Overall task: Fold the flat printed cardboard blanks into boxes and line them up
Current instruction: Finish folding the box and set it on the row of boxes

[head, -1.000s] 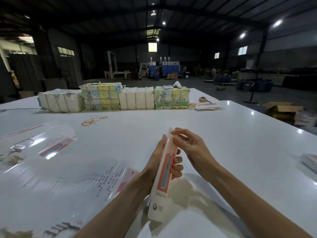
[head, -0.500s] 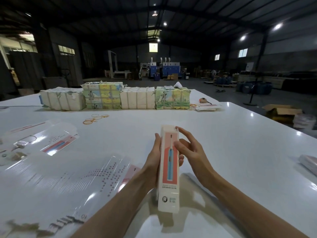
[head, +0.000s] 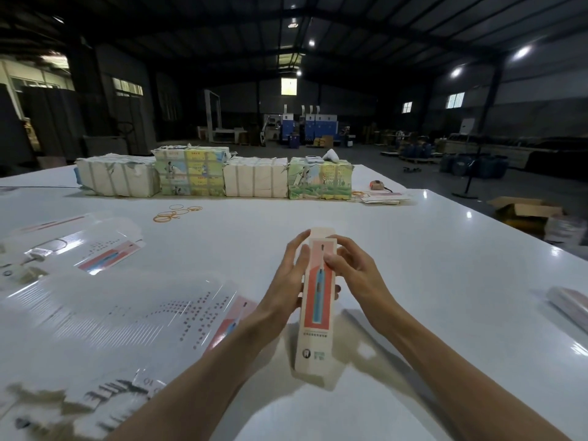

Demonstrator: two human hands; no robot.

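Two bare hands hold one long thin white cardboard box (head: 316,313) with a pink panel and a blue brush picture, up above the shiny white table (head: 429,256). Its long side points away from the person. The far end pokes out just past the fingertips (head: 302,240), and the near end hangs free below the wrists. The left hand (head: 283,284) wraps round the left edge. The right hand (head: 354,272) pinches the right edge, thumb on the front. I think the end flap (head: 319,233) gets tucked next, and both hands sit right beside it.

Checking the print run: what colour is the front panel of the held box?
Salmon red with a blue stripe, on the cream box; head view.
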